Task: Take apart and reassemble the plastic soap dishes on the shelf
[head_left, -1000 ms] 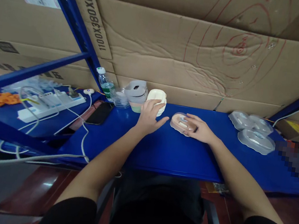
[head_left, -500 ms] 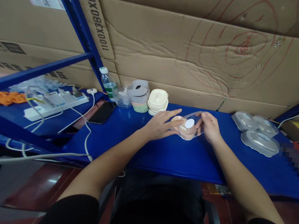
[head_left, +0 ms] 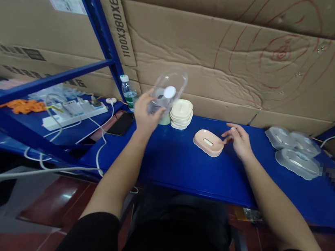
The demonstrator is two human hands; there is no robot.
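Observation:
My left hand (head_left: 147, 112) is raised at the back of the blue table, fingers curled around the lower edge of a clear oval plastic lid (head_left: 178, 80) with a round white sticker. The lid stands tilted in front of several stacked containers, partly hiding them. A pink oval soap dish (head_left: 210, 147) with a pale slot in its middle rests on the table, uncovered. Beside its right end, my right hand (head_left: 239, 142) has its fingers apart and holds nothing; its fingertips are close to the rim, and whether they touch cannot be made out.
Cream square dishes (head_left: 182, 113) are stacked near the cardboard wall. A water bottle (head_left: 128, 93) and a phone (head_left: 120, 124) lie to the left, with a power strip (head_left: 74, 117) and loose cables. At the right sit several covered dishes (head_left: 298, 161). A blue metal post (head_left: 97, 21) rises at the left.
The clear lid has come off the pink dish and moved left and up with my left hand. My right hand has let go of it and stays by the dish.

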